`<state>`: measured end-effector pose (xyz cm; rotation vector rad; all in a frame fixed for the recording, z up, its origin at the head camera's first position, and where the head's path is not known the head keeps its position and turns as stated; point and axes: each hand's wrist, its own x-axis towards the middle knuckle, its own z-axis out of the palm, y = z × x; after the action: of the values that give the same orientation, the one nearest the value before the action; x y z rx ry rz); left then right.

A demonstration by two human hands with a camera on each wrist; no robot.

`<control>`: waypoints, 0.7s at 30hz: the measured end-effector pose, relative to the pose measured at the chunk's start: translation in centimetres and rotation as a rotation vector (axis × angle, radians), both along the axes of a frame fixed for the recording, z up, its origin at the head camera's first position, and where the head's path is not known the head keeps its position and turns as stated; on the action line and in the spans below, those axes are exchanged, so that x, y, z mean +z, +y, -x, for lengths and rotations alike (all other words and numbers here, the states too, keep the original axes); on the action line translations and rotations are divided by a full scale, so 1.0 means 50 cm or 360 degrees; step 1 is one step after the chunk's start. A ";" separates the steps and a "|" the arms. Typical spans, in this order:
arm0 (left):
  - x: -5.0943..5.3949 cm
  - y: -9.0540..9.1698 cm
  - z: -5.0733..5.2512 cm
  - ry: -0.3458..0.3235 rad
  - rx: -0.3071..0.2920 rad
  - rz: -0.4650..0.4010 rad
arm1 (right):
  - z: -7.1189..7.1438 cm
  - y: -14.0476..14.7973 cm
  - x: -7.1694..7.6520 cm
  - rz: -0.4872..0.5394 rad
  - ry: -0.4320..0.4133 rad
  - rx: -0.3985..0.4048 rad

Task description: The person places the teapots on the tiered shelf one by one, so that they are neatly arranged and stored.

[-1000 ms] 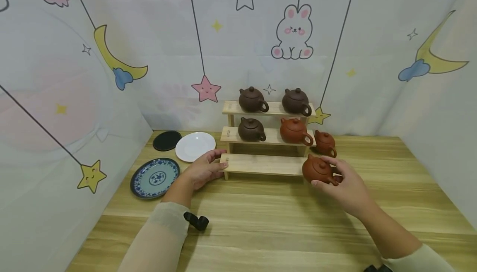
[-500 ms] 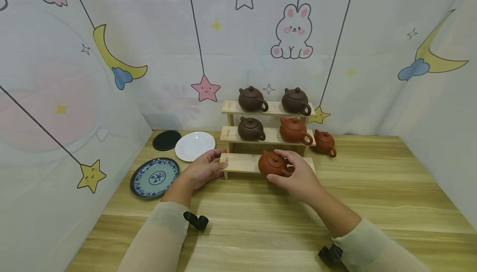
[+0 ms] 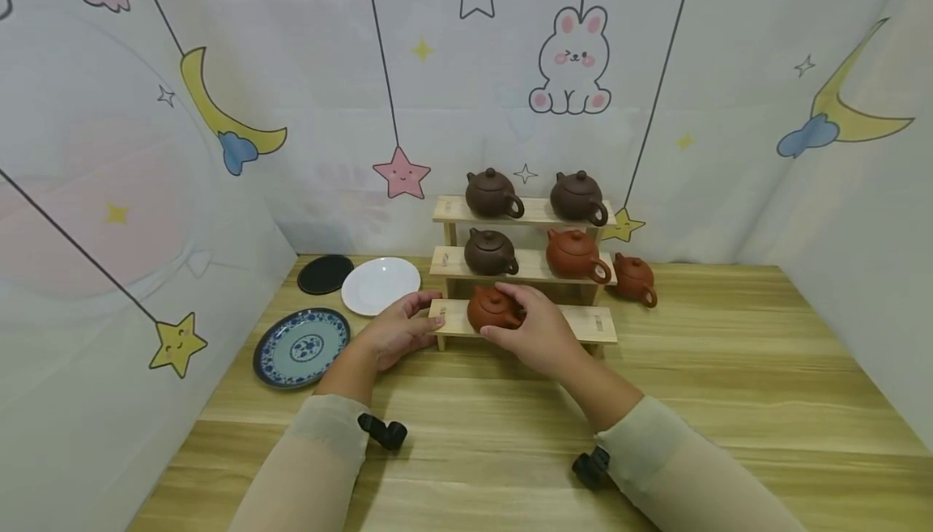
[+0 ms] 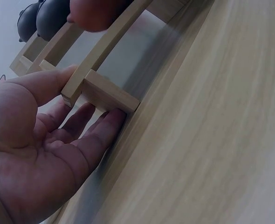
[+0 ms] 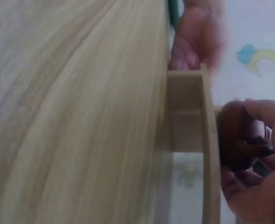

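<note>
At the left of the lowest step, a red-brown teapot [image 3: 487, 310] is held by my right hand [image 3: 543, 334], thumb in front and fingers behind. In the right wrist view the same teapot [image 5: 240, 135] is at the board's surface; whether it bears its full weight there I cannot tell. My left hand [image 3: 401, 331] grips the left end of the three-tier wooden stand [image 3: 590, 323]. In the left wrist view its thumb lies on the board's end and its fingers [image 4: 107, 128] press the leg below.
Dark teapots [image 3: 494, 194] stand on the upper steps, with an orange-red teapot [image 3: 574, 255] on the middle one. Another red teapot [image 3: 632, 277] is on the table right of the stand. A blue-patterned plate [image 3: 302, 347], white plate [image 3: 381, 286] and black disc [image 3: 325, 274] lie left.
My right hand has carried the red-brown teapot leftward from beside the stand's right end to the left part of the lowest step. The left hand has stayed on the stand's end.
</note>
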<state>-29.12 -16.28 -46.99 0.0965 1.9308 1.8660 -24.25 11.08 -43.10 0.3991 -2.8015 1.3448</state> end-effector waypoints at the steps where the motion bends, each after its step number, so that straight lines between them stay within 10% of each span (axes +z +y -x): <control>1: 0.000 0.000 0.000 0.0000 -0.0001 0.0000 | 0.002 -0.003 -0.001 -0.0015 0.0006 -0.0002; 21: 0.000 -0.002 0.002 -0.0008 -0.0003 -0.0001 | -0.043 0.059 0.019 0.0060 0.0019 -0.0021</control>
<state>-29.23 -16.39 -46.98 0.0937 1.9261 1.8639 -22.10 14.05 -42.17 0.3858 -2.7599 1.3851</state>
